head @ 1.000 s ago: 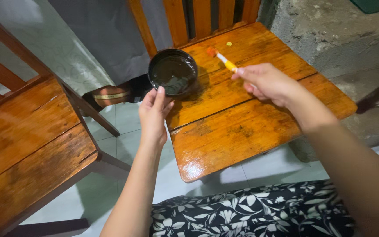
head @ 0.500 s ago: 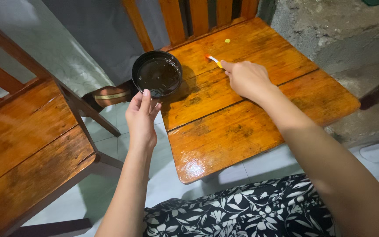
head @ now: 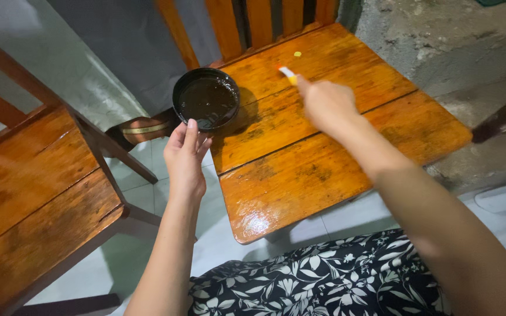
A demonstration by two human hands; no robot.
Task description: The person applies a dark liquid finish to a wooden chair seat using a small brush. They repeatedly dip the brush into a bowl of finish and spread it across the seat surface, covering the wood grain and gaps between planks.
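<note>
While you sit with the flowered black-and-white cloth (head: 335, 281) over your lap, the biggest thing before your fingers is the wooden chair seat (head: 300, 169), orange-brown and glossy, with its slatted back (head: 253, 23) beyond your fingertips. A second wooden chair (head: 36, 193) stands on the outer side of your left hand (head: 184, 161), with pale floor tiles (head: 147, 187) between the two seats. Past the chair on your right side is a rough grey concrete wall (head: 440, 41).

Your left hand holds the round black bowl (head: 206, 98) of dark liquid at its near rim; the fingers are together and clamped on the edge, and the bowl hangs over the seat's left corner. Your right hand (head: 326, 105) is closed around a small brush with a yellow and white handle (head: 289, 75), whose tip points away from your fingers and touches the seat. A tiny yellow speck (head: 297, 54) lies just beyond the brush tip.
</note>
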